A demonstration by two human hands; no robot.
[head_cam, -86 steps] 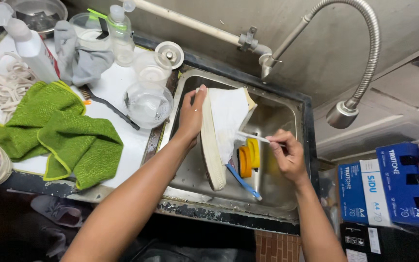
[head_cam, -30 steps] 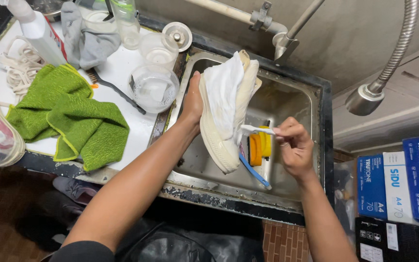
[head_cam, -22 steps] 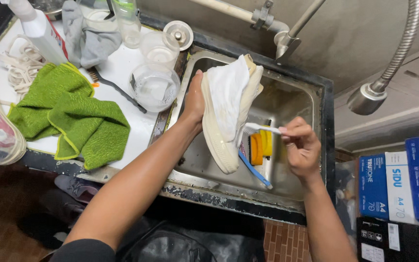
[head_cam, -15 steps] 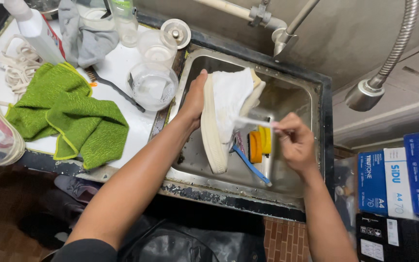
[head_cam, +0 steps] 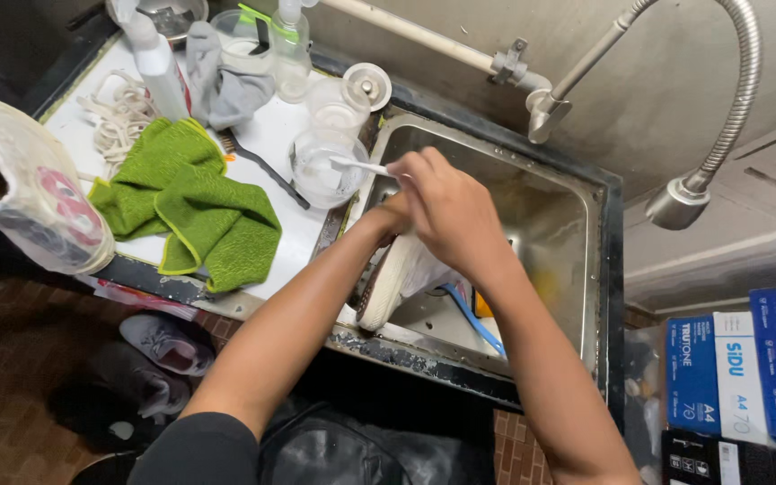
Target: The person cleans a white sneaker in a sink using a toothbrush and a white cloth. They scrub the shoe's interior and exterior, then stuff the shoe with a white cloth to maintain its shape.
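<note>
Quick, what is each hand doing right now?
Left hand: mostly hidden behind the right; it seems to hold the white shoe.
Right hand: closed on a white toothbrush over the clear cup.

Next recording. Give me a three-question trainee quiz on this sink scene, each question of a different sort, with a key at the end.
1. True or false: the right hand reaches across the left forearm, bringing the head of a white toothbrush over the clear plastic cup on the counter.
2. Multiple choice: where is the white shoe? A) on the green cloth B) in the steel sink, on its side, at the left hand C) on the brick floor
3. Fill in: the crumpled cloth on the white counter is ____ in colour.

Key: 1 true; 2 B; 3 green.
</note>
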